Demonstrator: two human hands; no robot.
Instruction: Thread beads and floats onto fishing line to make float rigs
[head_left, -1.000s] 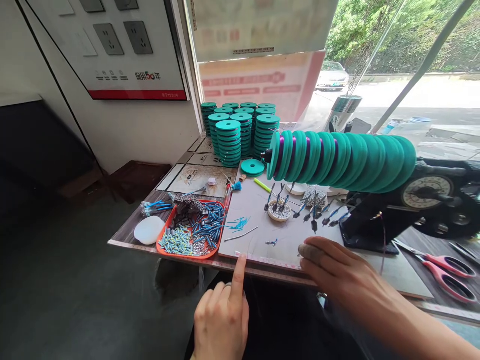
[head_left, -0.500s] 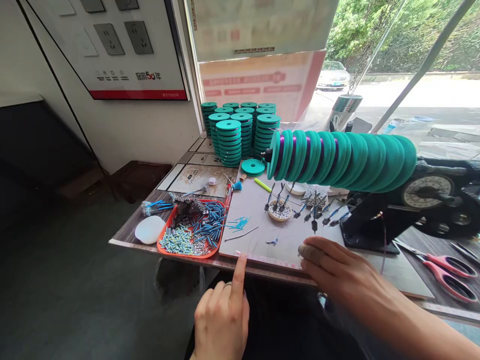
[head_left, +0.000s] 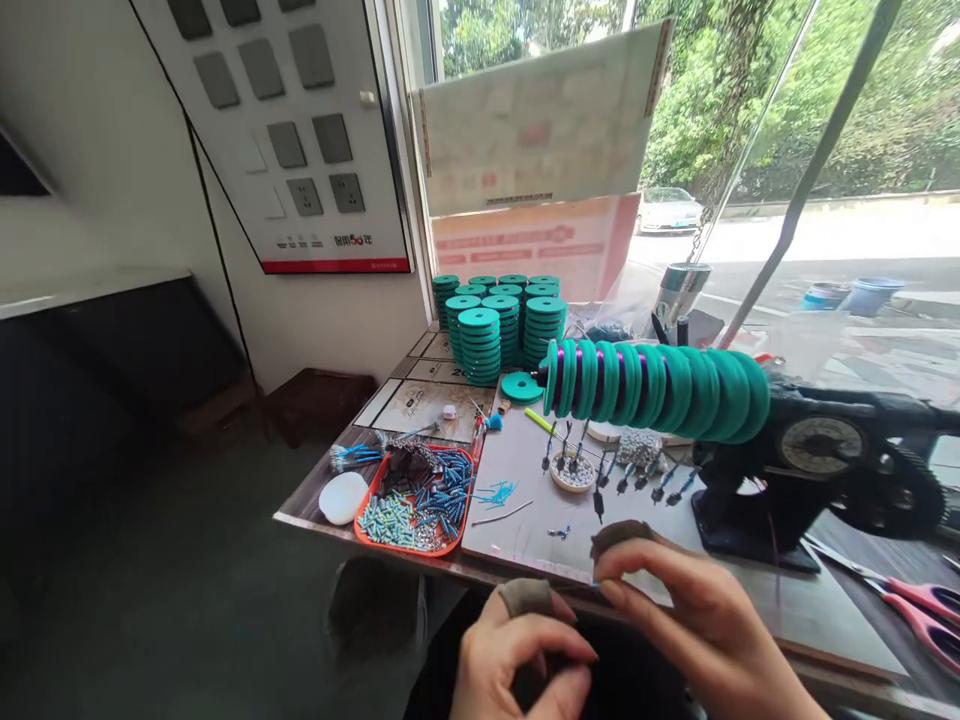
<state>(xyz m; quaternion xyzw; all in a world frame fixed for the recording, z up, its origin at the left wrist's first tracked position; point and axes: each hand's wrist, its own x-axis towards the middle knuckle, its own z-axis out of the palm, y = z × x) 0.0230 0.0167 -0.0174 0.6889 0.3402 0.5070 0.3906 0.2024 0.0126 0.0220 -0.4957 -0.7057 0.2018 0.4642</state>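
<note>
My left hand (head_left: pixel 517 650) hovers just below the table's front edge. Its fingers are curled in against the thumb, and the forefinger wears a grey finger cot. My right hand (head_left: pixel 690 610) hangs beside it over the near edge of the grey work board (head_left: pixel 525 520). Its cot-covered forefinger and thumb sit close together. Whether they pinch anything is too small to tell. Beyond the hands, small blue-and-black hooked pieces (head_left: pixel 645 480) lie around a little white bowl of beads (head_left: pixel 574 472). Above them a row of teal spools (head_left: pixel 652 385) sits on the spindle of a black winding machine (head_left: pixel 817 460).
Stacks of teal spools (head_left: pixel 495 315) stand at the back, with one loose spool (head_left: pixel 521 386) in front. An orange tray (head_left: pixel 390 535) of blue and silver small parts and a white oval object (head_left: pixel 343 497) lie at the left. Red-handled scissors (head_left: pixel 922 600) lie at the right.
Both hands have lifted off the board's front edge. My left forefinger, which was pointing at the edge, has curled in. The view has tilted up and pulled back.
</note>
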